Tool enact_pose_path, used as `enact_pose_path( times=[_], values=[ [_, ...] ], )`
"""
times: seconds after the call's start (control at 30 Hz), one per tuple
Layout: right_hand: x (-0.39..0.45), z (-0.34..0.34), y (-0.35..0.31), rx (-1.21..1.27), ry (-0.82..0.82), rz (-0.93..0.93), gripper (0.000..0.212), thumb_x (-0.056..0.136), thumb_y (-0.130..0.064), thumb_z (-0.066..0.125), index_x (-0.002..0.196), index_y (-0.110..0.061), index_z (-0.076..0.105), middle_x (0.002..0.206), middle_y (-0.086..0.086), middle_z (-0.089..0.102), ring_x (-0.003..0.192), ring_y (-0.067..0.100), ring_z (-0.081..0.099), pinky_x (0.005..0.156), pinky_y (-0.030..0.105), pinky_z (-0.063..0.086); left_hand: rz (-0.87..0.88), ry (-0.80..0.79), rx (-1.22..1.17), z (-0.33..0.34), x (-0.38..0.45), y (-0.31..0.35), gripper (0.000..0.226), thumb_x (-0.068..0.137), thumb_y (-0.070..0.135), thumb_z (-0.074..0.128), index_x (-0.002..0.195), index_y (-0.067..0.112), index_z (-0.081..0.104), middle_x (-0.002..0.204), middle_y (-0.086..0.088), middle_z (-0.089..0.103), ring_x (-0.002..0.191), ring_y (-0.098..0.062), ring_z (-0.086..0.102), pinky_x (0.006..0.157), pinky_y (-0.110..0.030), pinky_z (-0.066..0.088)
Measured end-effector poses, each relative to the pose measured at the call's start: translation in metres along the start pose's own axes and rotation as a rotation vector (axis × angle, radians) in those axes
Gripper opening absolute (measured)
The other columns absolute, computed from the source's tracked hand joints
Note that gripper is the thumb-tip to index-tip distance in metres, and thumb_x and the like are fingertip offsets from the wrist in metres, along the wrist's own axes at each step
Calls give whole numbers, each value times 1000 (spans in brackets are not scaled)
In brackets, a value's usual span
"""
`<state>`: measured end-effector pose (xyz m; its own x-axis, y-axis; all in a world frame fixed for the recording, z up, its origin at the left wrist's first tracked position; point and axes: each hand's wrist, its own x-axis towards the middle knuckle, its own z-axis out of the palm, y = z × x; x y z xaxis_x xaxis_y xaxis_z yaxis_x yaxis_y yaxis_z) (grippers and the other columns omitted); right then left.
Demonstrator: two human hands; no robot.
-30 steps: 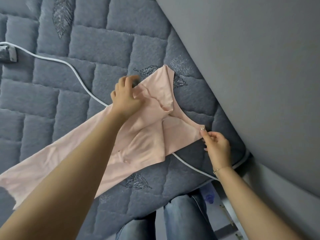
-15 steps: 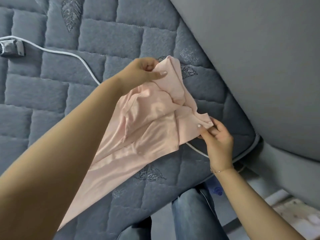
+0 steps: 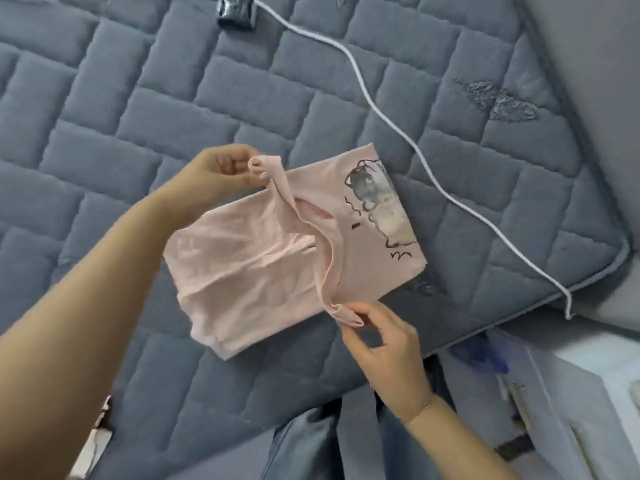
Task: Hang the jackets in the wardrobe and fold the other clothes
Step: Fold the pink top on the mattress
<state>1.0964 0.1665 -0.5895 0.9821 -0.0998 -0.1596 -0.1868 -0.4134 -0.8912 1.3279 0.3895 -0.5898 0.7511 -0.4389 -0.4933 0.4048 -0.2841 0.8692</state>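
Across the middle of the frame, a pink top (image 3: 263,268) lies folded on the quilted grey mattress (image 3: 138,98).
Left hand (image 3: 221,169) pinches one end of its neckline band at upper centre; right hand (image 3: 377,336) pinches the other end at lower centre, each grip closed on fabric. Half a second ago the top hung long and unfolded; now it forms a compact rectangle showing a printed grey figure. White cable (image 3: 381,112) crosses upper right.
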Motion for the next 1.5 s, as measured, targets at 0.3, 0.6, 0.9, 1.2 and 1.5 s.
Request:
enact_pose_path(
  times=[0.3, 0.6, 0.9, 1.2, 1.5],
  values=[
    [-28, 158, 17, -179, -361, -46, 15, 81, -3, 65, 93, -9, 72, 85, 0, 69, 72, 22, 65, 64, 41, 54, -72, 406, 212, -98, -91, -147, 22, 80, -11, 69, 101, -6, 66, 88, -3, 64, 79, -1, 59, 86, -25, 47],
    [-18, 223, 16, -338, -830, -56, 27, 90, -17, 62, 116, -13, 66, 115, 0, 66, 106, 19, 58, 86, 34, 49, -80, 496, 218, -127, -119, -199, 18, 84, -14, 65, 101, -8, 68, 111, -24, 65, 95, -15, 64, 95, -26, 50],
    [60, 168, -25, -327, -853, -2, 27, 93, -7, 57, 116, -14, 69, 114, -2, 68, 106, 12, 60, 96, 29, 47, -445, 980, -297, -22, -192, -209, 20, 87, 5, 68, 101, 15, 58, 99, 4, 64, 87, -8, 59, 73, -17, 46],
    [208, 238, -38, -644, -748, -429, 30, 92, -24, 65, 116, -6, 66, 113, 12, 63, 107, 27, 55, 95, 31, 40, -878, 1172, -1262, 110, -207, -223, 27, 87, 33, 73, 91, 13, 56, 92, -1, 61, 90, -16, 62, 75, -28, 53],
    [221, 275, -33, -661, -787, -552, 24, 93, -24, 62, 97, -3, 75, 95, 15, 66, 89, 26, 59, 74, 29, 41, -535, 1542, -1354, 138, -169, -218, 10, 97, 24, 60, 90, 17, 59, 99, 1, 65, 97, -13, 63, 79, -24, 51]
  ],
)
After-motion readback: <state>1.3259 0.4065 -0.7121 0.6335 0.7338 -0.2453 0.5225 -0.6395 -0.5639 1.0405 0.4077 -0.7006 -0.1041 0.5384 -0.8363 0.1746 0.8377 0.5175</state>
